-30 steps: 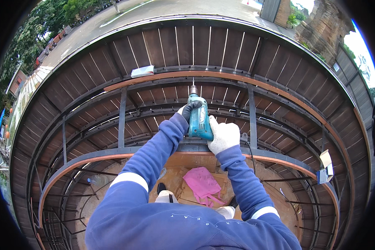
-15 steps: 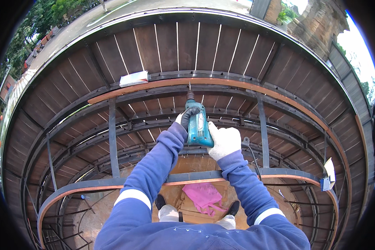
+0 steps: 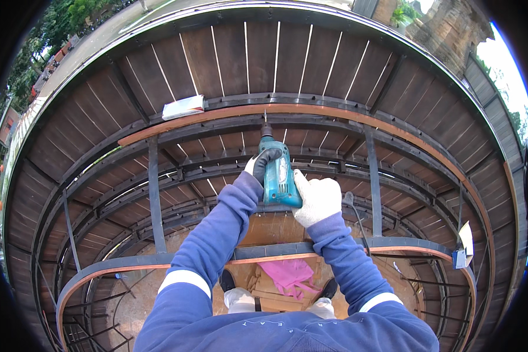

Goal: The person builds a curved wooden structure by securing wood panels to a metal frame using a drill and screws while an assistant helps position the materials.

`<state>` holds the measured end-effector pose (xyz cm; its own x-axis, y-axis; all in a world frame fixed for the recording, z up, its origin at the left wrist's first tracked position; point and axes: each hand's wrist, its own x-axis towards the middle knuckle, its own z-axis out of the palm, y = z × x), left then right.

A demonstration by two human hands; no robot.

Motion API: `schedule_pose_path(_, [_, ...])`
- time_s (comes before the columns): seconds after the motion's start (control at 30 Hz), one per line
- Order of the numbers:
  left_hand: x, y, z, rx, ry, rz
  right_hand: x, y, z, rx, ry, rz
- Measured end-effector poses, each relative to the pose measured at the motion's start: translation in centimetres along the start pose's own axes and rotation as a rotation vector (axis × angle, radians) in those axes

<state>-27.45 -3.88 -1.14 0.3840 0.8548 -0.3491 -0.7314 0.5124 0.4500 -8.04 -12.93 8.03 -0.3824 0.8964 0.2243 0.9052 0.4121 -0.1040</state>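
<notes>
As left grip [image 3: 264, 162] and right grip [image 3: 319, 198] flank it, the drill [image 3: 279, 183] projects forward.

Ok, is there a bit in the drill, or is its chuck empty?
A bit is in: it sticks out, thin and pale, from the dark chuck of the drill.

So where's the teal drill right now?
Near the head view's centre, the drill is in the left hand and right hand, bit toward the brown strip.

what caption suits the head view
Gloved left hand and right hand point a teal drill at a curved brown rail.
</notes>
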Motion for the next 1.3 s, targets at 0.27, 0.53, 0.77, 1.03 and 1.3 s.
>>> schedule_pose_path(0.27, [-0.4,0.0,0.5,0.020,0.040,0.003,-0.1,0.2,0.4,0.016,0.068,-0.026])
schedule_pose_path(0.53, [0.5,-0.3,-0.3,0.018,0.020,0.008,-0.1,0.3,0.6,0.004,0.069,-0.025])
schedule_pose_path(0.77, [0.5,-0.2,-0.8,0.036,0.009,0.006,0.2,-0.3,0.7,0.017,0.072,-0.013])
schedule_pose_path(1.03, [-0.7,0.0,1.2,-0.026,0.040,-0.051,1.2,-1.0,1.1,0.103,-0.038,0.074])
schedule_pose_path(1.3, [-1.4,0.4,2.2,0.006,0.041,-0.012,2.2,-1.3,0.4,0.182,-0.046,0.098])
